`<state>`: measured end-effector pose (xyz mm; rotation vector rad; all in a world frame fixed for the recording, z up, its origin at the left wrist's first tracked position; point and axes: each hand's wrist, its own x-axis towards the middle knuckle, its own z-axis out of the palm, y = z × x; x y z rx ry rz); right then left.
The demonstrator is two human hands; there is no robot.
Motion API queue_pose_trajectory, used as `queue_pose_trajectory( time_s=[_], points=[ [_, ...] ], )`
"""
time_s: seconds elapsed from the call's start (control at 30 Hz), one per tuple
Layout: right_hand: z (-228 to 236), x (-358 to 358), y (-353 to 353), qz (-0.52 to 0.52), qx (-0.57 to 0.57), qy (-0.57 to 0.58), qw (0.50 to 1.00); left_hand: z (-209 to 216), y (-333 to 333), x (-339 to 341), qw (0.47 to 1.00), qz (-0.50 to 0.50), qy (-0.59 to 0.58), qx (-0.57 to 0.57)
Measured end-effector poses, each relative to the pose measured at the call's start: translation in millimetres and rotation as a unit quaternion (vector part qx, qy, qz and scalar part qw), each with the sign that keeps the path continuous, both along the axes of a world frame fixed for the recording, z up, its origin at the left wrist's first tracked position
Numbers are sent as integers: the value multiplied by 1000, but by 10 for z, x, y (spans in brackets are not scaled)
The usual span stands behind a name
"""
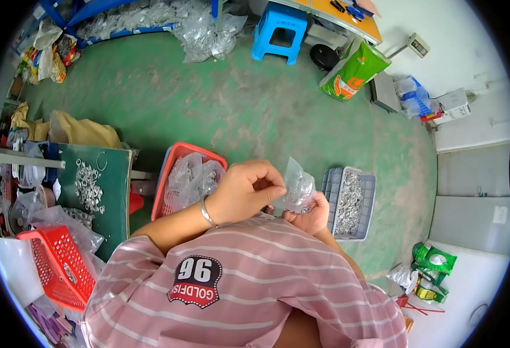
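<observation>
In front of my chest, my right hand point(313, 214) is closed around a clear plastic bag point(299, 188) with shiny metal pieces showing inside. The bag's pointed upper corner stands up above my fingers. My left hand point(246, 191), with a silver bracelet point(207, 211) at its wrist, is just left of the bag. Its thumb and forefinger come together beside the bag's edge, and the other fingers curl in. Whatever the left fingers pinch, if anything, is too small to make out.
Left of my hands is a red basket point(179, 149) of filled clear bags; right is a grey crate point(331, 216) of small metal parts. Metal rings point(88, 185) lie on a green table point(113, 217), near another red basket point(64, 272). Farther off stand a blue stool point(280, 29) and green sack point(356, 69).
</observation>
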<state>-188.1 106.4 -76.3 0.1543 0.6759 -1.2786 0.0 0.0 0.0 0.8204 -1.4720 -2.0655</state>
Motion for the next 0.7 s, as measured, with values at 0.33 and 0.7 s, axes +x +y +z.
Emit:
queue_pose_trajectory(
  time_s=[0.33,0.7],
  points=[
    [80,-130,-981,175,-38,-57,982,313,-563,-192,942,23,48,-330],
    [-56,-906,-2355,334,-81,-88,935,509,-1391,-1021,905,129,3,-405]
  ],
)
